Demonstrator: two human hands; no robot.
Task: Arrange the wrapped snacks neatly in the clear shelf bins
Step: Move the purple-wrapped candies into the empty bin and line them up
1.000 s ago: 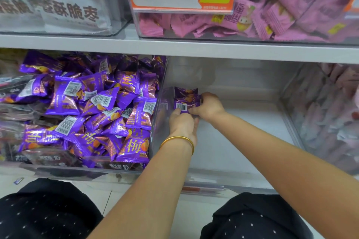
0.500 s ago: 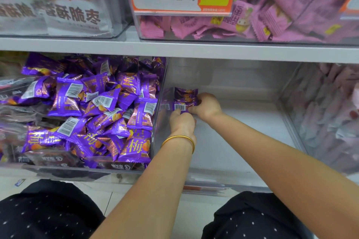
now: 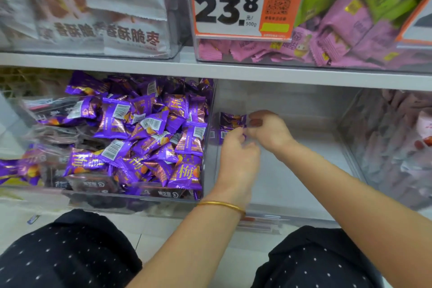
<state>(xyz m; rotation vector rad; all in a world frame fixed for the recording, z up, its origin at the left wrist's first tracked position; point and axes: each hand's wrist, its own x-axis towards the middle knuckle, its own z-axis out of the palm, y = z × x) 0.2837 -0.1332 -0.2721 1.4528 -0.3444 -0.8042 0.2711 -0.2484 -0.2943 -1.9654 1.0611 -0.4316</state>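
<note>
**Head view of a lower shelf.** A clear bin [image 3: 292,177], nearly bare, occupies the centre. Taking 6 o'clock as the side nearest the person, a small stack of purple snacks [image 3: 231,120] stands at the bin's 10 o'clock corner, against the left wall. The right hand [image 3: 268,131] pinches the stack's right edge between thumb and curled fingers. The left hand [image 3: 238,156], wearing a gold bangle [image 3: 222,205], reaches in from 6 o'clock with fingers curved towards the lower packets. Whether it grasps one or merely steadies them cannot be told, since its own back covers the fingertips. At 9 o'clock, a neighbouring bin holds a loose heap of purple snacks [image 3: 149,133].

The step in hand appears to be squaring the first stack. It is best done by pressing the packets flush into the corner, edges aligned and faces turned one way. The hands should let go only once the stack stands unaided, as foil wrappers probably slide easily.

The number of packets is unclear, because hands and wall reflections mask the stack's lower part. The bin of pale packets [image 3: 392,147] at 3 o'clock is clouded and cut off by the frame. The small print on the price card [image 3: 231,4] at 12 o'clock is blurred.
</note>
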